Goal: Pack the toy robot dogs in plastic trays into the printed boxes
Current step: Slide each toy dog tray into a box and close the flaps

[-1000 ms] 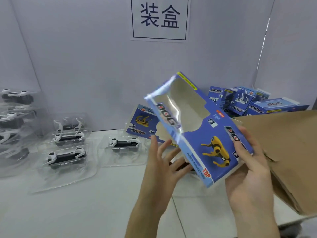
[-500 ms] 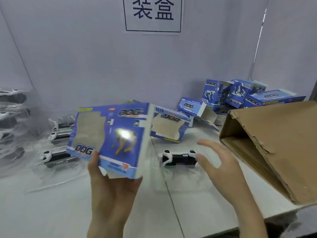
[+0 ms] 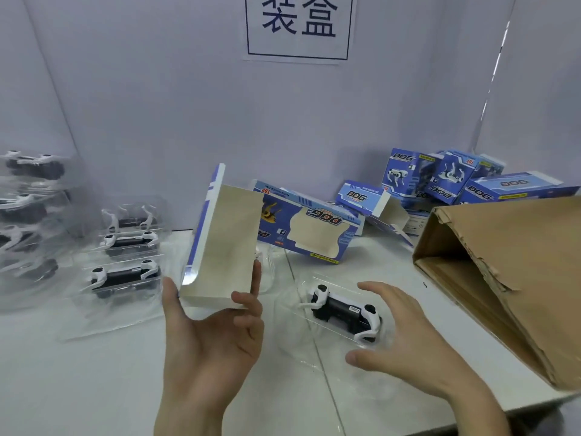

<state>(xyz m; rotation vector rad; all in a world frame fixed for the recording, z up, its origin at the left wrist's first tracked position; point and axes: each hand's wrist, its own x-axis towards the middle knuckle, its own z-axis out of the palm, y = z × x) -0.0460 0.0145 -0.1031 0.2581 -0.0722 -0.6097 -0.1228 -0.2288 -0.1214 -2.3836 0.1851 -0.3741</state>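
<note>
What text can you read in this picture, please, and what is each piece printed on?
"装盒": white paper sign on the wall.
"DOG", "TOP", upside down: tilted blue windowed cardboard box.
"DOG": small pale-blue box with open flap.
"DOG", "TOP": blue boxes piled back right.
Fine print on boxes: too blurred.
Blue-edged cardboard box in left hand: no text visible.

box [image 3: 220,243] — blue, white stripes, beige inside | toy dog [image 3: 344,309] — black-white | carton [image 3: 509,272] brown

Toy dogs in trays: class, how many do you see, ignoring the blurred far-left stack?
4: one toy dog by the right hand; three more in a line left of the box the left hand holds. Others may be hidden.
</note>
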